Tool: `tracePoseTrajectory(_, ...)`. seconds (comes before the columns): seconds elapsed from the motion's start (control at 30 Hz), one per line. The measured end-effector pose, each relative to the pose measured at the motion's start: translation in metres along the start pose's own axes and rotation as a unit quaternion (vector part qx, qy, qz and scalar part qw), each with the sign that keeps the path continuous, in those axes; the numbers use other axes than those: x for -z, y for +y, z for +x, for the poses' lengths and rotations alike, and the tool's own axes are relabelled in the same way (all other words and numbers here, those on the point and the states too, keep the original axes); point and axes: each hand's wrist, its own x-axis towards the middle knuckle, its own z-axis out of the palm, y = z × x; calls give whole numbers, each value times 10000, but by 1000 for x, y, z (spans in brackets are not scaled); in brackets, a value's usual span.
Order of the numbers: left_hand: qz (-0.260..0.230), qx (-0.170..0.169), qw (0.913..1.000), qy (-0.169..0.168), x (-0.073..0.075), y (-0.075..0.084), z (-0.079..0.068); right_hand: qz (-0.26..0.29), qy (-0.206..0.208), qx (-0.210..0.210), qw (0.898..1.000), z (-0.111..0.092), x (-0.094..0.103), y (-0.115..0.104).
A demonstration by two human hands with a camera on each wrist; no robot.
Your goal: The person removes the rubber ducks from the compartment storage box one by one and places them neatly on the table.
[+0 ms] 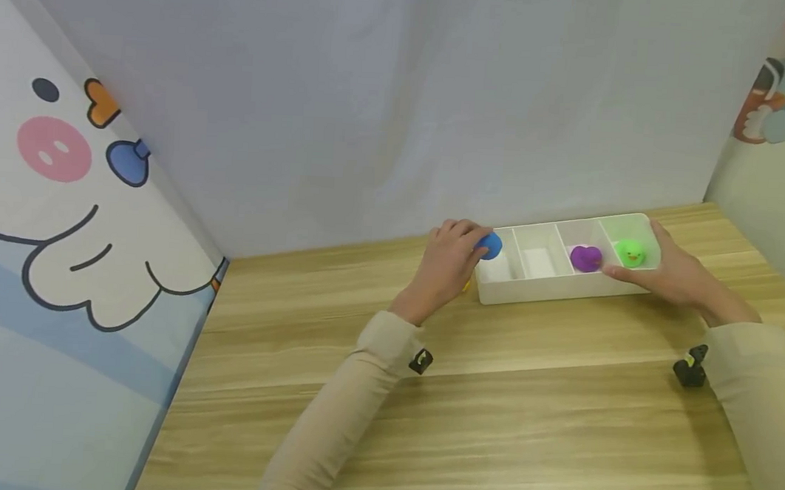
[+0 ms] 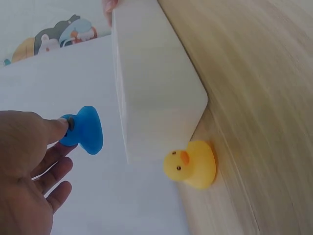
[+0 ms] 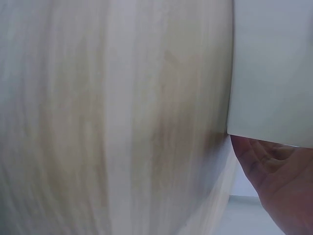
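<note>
My left hand (image 1: pixel 446 261) pinches a blue rubber duck (image 2: pixel 88 129) between thumb and fingers, above the left end of a white divided box (image 1: pixel 563 288). Around the box's right end lies my right hand (image 1: pixel 682 273), its thumb along the front side and its fingers at the end wall. A green rubber duck (image 1: pixel 630 253) sits in the rightmost compartment, and a purple one (image 1: pixel 586 259) is in the compartment beside it. On the table by the box's left end stands a yellow rubber duck (image 2: pixel 199 166), mostly hidden behind my left hand in the head view.
The box stands on a wood-grain table (image 1: pixel 331 390) close to its back edge. A pale curtain (image 1: pixel 345 124) hangs behind it. At the left rises a panel with a cartoon print (image 1: pixel 52 257).
</note>
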Motion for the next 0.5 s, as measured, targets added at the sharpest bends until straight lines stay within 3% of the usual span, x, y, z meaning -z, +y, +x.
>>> tracePoseTrajectory(0.5, -260, 452, 9986, -99, 15, -31, -19, -73, 15, 2, 10000, -1, -2, -1)
